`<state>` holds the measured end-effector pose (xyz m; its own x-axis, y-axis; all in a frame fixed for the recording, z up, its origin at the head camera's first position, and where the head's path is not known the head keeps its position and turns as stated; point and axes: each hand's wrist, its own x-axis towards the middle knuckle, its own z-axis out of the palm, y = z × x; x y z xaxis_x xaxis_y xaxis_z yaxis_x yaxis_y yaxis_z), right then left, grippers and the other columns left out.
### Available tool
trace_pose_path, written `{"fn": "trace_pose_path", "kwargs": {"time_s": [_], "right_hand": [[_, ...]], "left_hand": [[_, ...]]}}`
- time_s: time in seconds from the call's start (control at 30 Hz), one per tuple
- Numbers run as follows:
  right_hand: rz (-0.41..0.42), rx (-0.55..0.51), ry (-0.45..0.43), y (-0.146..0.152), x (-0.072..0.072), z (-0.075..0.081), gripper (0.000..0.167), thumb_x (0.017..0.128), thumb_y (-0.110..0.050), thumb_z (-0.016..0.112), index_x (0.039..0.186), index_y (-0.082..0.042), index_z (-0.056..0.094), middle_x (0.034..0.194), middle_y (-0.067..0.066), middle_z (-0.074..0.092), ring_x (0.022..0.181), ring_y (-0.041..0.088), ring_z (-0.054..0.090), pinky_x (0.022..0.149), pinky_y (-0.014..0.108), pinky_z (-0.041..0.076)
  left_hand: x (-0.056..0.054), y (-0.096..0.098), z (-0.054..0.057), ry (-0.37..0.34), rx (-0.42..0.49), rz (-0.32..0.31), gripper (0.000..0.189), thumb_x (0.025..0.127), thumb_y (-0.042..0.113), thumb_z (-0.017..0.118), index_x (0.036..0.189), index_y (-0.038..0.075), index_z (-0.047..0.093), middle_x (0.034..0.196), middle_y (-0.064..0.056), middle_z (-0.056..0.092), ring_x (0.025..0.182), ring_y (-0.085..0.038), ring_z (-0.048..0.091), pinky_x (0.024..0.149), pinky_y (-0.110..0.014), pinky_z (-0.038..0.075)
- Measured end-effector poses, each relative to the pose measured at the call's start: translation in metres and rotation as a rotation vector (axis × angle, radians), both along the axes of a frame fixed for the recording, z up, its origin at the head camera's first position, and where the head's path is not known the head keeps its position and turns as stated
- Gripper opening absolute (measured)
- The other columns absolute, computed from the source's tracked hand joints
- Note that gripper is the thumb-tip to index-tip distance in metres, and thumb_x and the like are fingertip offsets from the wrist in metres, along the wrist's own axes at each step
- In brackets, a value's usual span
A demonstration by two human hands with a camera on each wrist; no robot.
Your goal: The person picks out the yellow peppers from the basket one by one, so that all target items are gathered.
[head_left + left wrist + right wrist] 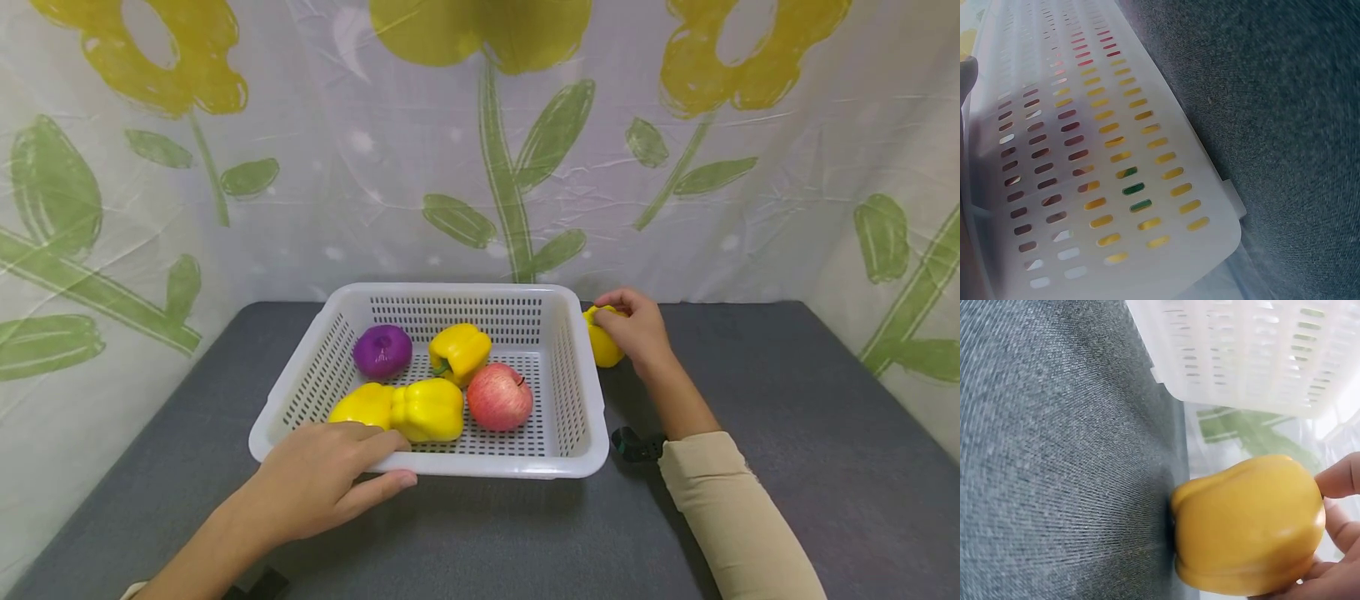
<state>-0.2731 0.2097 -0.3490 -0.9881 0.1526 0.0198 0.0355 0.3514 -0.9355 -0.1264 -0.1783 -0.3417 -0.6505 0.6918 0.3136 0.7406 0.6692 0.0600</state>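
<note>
A white plastic basket (517, 465) stands on the dark grey table. My left hand (322, 475) grips its near rim at the left, fingers over the edge and thumb outside. Beyond the basket's right side, my right hand (637, 329) holds a yellow bell pepper (1247, 528) by its upper end. The pepper's lower end appears to rest on the table. Inside the basket are a purple onion (383, 351), a red apple (500, 397), a yellow bell pepper (461, 352) at the back and more yellow bell pepper (427, 409) near the front rim, partly behind my left hand.
A black strap-like object (636, 445) shows beside the right wrist. Behind the grey table (810, 467) hangs a pale curtain (330, 192) printed with yellow flowers and green leaves; it also runs along both sides.
</note>
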Motion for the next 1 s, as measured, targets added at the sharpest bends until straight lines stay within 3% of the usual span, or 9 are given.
{"fn": "trace_pose_path", "kwargs": {"time_s": [0.23,0.8,1.0], "right_hand": [[-0.019,-0.005,-0.041,0.000,0.001,0.001,0.028,0.097,-0.015,0.056,0.120,-0.001,0.060,0.130,0.019,0.054,0.116,0.034,0.051,0.098,0.043,0.043],[0.030,0.022,-0.051,0.004,0.001,0.003,0.029,0.095,-0.012,0.054,0.121,-0.001,0.060,0.132,0.020,0.052,0.114,0.035,0.047,0.093,0.042,0.043],[0.051,0.025,-0.046,0.007,0.008,0.014,0.035,0.096,-0.015,0.054,0.127,0.000,0.057,0.140,0.018,0.048,0.128,0.038,0.042,0.103,0.052,0.037]], "left_hand": [[0.000,0.001,0.000,-0.026,-0.005,0.007,0.022,0.098,0.051,0.058,0.096,0.029,0.058,0.069,0.020,0.042,0.061,0.000,0.041,0.055,-0.021,0.037],[0.000,0.000,-0.003,0.019,0.011,0.000,0.022,0.097,0.051,0.061,0.095,0.030,0.058,0.071,0.022,0.042,0.062,0.001,0.044,0.055,-0.022,0.038],[-0.001,0.000,-0.003,0.032,0.012,-0.003,0.023,0.096,0.052,0.061,0.094,0.030,0.057,0.069,0.020,0.040,0.061,0.000,0.042,0.053,-0.021,0.036]]}}
